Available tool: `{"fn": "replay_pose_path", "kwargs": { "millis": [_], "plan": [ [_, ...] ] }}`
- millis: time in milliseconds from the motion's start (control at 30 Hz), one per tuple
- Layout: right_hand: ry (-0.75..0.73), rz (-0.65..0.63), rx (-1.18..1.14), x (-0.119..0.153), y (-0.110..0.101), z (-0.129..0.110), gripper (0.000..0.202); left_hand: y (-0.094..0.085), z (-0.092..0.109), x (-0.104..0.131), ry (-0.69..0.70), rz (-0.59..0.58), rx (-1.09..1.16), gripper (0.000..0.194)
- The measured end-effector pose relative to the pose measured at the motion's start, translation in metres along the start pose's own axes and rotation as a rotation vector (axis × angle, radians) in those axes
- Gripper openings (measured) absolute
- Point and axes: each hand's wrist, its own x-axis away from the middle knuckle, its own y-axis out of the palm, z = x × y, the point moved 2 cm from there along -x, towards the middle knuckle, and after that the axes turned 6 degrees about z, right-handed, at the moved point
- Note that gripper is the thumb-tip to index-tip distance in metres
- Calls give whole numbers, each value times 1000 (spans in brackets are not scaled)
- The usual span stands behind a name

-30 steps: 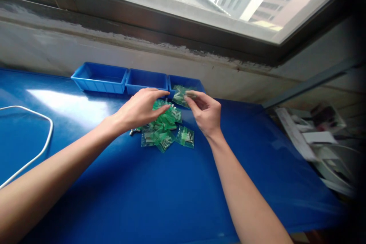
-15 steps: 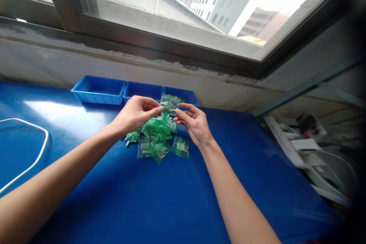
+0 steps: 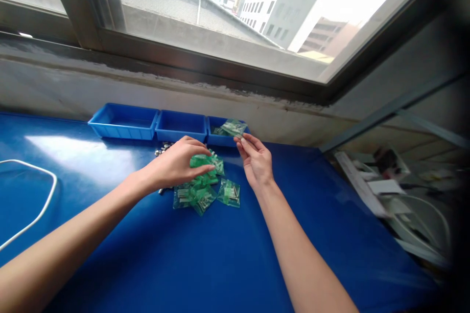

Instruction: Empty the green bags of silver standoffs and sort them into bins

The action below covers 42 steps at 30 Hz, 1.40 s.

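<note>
My right hand [image 3: 257,157] pinches the near corner of a small clear plastic bag [image 3: 234,127], held up over the right blue bin [image 3: 216,140]. Greenish bags show inside that bin, partly behind the held one. Over the pile of green-marked plastic bags [image 3: 200,190] hovers my left hand [image 3: 182,164], its thumb and fingers apart with nothing between them. One bag [image 3: 229,192] lies at the pile's right edge, with thin metal pins visible through it. Small metal parts [image 3: 163,148] peek out behind my left hand; their exact kind is unclear.
Two more blue bins, the middle one [image 3: 181,134] and the left one [image 3: 123,132], line the wall under the window. A white cable [image 3: 51,190] curves over the blue tabletop [image 3: 205,264] at left. A cluttered shelf [image 3: 389,186] stands beyond the right edge.
My right hand has carried the small bag away from my left hand, rightward to the right bin. My left hand has let go of it and dropped toward the pile, fingers spread.
</note>
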Motion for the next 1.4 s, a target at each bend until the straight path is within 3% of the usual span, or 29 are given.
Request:
{"fn": "replay_pose_path", "kwargs": {
  "millis": [167,300,367,467,633,700,767,833,933,1067,1400],
  "plan": [
    [-130,-88,372,1,-5,-2,32,2,1,4,97,-109,-59,58],
    [-305,-392,730,14,3,-12,25,2,1,4,64,-96,-88,53],
    [-399,-537,843,21,8,-15,31,3,-2,4,35,-59,-114,46],
    [-452,-630,912,27,13,-16,38,6,-10,4,-16,-25,-161,44],
    [-444,-586,905,28,14,-14,33,4,-14,3,-123,102,-122,32],
    [-448,-557,871,28,15,-14,31,-2,-9,1,-166,221,13,28],
    [-425,-541,784,29,16,-13,32,-7,-5,-1,-287,318,285,28],
    [-337,-543,639,30,19,-12,36,-9,-2,-3,-384,268,567,37],
    [-146,-539,437,32,23,-10,36,-10,-1,-3,-457,225,756,47],
    [-24,-495,312,34,27,-9,28,-7,-4,-2,-478,206,827,50],
    [32,-278,271,25,21,-4,36,-9,-2,-4,-531,223,852,53]
  ]
}}
